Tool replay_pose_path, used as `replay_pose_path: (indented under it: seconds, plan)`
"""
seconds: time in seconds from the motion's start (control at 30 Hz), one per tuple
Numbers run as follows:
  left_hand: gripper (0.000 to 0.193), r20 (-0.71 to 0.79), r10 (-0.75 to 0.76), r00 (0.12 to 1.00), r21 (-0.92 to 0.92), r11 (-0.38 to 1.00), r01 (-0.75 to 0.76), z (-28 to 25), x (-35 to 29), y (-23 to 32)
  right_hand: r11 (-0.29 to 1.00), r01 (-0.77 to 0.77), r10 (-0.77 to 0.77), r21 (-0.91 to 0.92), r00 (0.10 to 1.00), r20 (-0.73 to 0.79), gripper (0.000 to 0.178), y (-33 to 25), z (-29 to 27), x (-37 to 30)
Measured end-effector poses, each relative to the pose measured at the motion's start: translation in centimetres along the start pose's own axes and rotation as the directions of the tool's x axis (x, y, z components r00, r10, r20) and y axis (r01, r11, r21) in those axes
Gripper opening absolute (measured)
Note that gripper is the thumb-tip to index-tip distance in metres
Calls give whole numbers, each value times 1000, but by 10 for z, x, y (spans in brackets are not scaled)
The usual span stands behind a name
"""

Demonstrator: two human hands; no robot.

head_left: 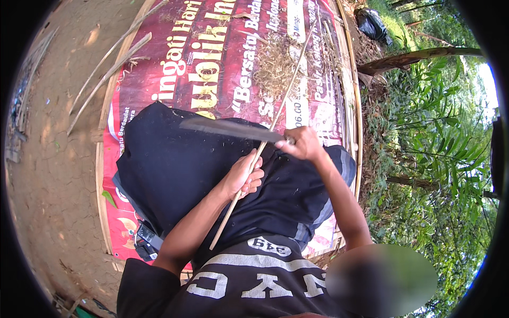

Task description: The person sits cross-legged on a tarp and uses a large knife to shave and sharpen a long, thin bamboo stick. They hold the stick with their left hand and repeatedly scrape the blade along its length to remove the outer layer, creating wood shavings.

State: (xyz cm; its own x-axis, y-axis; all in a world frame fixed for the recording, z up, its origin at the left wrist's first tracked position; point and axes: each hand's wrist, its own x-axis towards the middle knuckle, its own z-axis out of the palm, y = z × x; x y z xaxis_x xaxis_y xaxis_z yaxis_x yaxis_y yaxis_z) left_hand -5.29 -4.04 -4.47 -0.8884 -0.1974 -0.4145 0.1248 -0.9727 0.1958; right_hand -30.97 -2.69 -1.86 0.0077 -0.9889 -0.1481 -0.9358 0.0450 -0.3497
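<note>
Black T-shirt [233,307], short-sleeved; pale lettering [265,286] and grey band [249,260] at six o'clock. Black trousers [180,148]; grey stripe [347,165] shows at three o'clock.

Tan stick [229,213], grey-bladed knife [230,129], black lap cloth [175,148]; red banner [140,91], yellow-and-white lettering [205,77], toward twelve o'clock; green foliage [440,143] toward three.
</note>
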Motion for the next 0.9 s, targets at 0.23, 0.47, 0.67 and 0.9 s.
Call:
replay_pose_path:
  seconds: [0.23, 0.47, 0.67, 0.9]
  plan:
    - [41, 70, -28, 997, -95, 995, 35, -1, 3, 0, 947, -243, 267, 212, 959, -92, 64, 31, -11, 16]
    - [42, 24, -38, 999, -7, 999, 39, -9, -1, 0, 995, -64, 65, 76, 998, -8, 60, 28, 2, -6]
    - [45, -56, 71, 996, 185, 981, -60, 2, 6, -4, 924, -356, 365, 142, 930, -42, 68, 41, -21, 7]
    - [47, -139, 187, 972, 469, 877, -102, -1, 7, -11, 998, -56, 55, 21, 997, 46, 60, 20, 9, -17]
